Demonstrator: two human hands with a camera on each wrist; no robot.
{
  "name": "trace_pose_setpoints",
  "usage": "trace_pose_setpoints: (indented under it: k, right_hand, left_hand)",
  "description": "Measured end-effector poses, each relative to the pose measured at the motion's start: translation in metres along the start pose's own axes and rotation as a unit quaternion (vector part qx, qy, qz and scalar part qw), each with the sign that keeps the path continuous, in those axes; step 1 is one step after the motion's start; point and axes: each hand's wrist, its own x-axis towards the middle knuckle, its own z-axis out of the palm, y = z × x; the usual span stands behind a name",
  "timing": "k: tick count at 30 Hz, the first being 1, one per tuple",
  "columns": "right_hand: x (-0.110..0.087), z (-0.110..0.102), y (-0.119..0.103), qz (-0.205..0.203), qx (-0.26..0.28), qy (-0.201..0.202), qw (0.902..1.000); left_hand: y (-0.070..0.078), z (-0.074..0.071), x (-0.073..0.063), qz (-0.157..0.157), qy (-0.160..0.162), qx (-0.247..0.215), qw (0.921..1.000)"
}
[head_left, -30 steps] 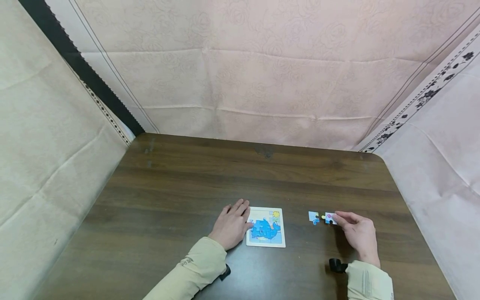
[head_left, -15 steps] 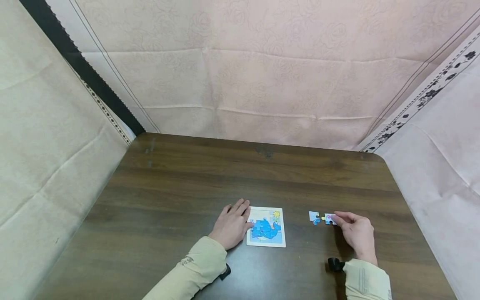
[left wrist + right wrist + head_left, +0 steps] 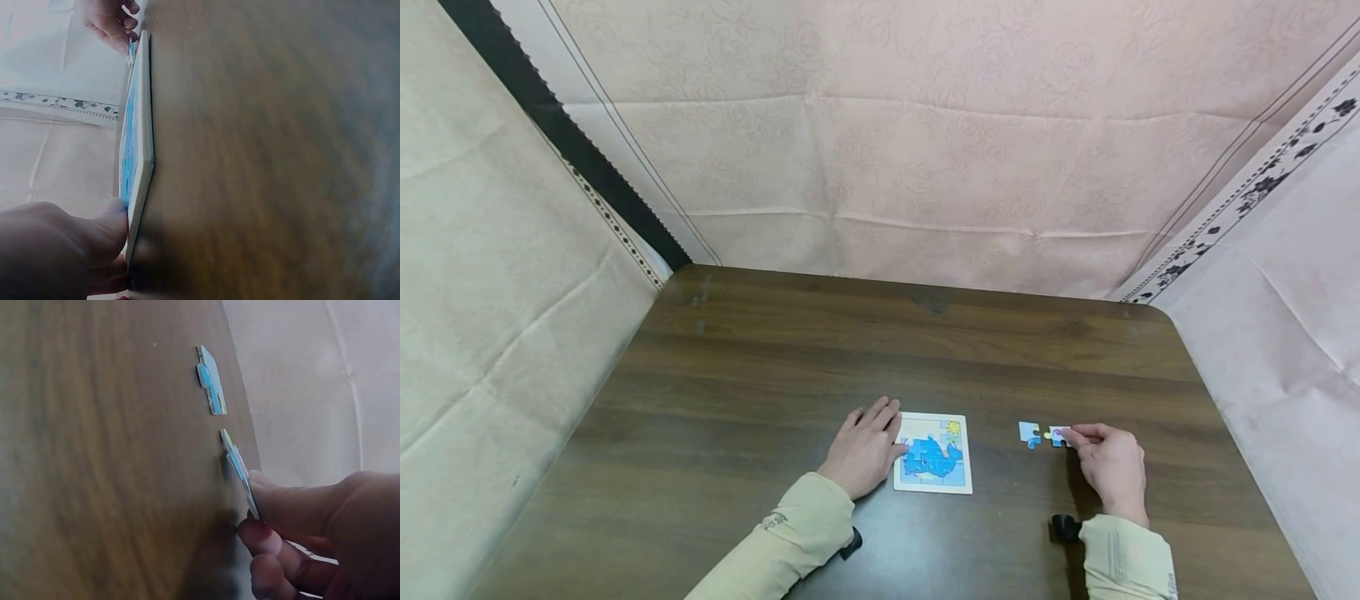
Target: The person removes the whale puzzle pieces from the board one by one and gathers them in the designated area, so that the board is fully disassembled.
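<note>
A square jigsaw puzzle with a blue whale and a yellow sun lies in a white-edged tray on the table. My left hand rests along the tray's left edge with fingers extended, its thumb touching the top of the frame. To the right, my right hand pinches a blue and pink puzzle piece between thumb and finger. That piece is tilted in the right wrist view, its far end close to the tabletop. Just left of it, a second puzzle piece in blue and white lies flat.
The dark wooden table runs back to a pale patterned cloth. More cloth hangs at both sides. A black strap piece sits at the right wrist, by the sleeve.
My right hand has shifted slightly left with the pinched puzzle piece, toward the loose one. My left hand stays in place on the puzzle tray.
</note>
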Motion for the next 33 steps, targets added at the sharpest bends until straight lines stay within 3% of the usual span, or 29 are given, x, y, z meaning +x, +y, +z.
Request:
trace_pose_setpoints:
  k: [7,21,33]
  right_hand:
    - [0.0000,0.0012,-0.0008,0.021,0.005,-0.003,0.9998]
    - [-0.0009,0.0018,0.0007,-0.017,0.002,0.007,0.9998]
    - [-0.0004,0.0035,0.0008,-0.012,0.006,0.000,0.9999]
  left_hand:
    - [0.0002,-0.0005,0.0004,-0.003,-0.004,0.002,1.0000]
    - [-0.0009,-0.0015,-0.0010,0.012,0.013,0.004,0.9998]
    - [-0.0008,-0.0012,-0.0008,0.011,0.012,0.001,0.9999]
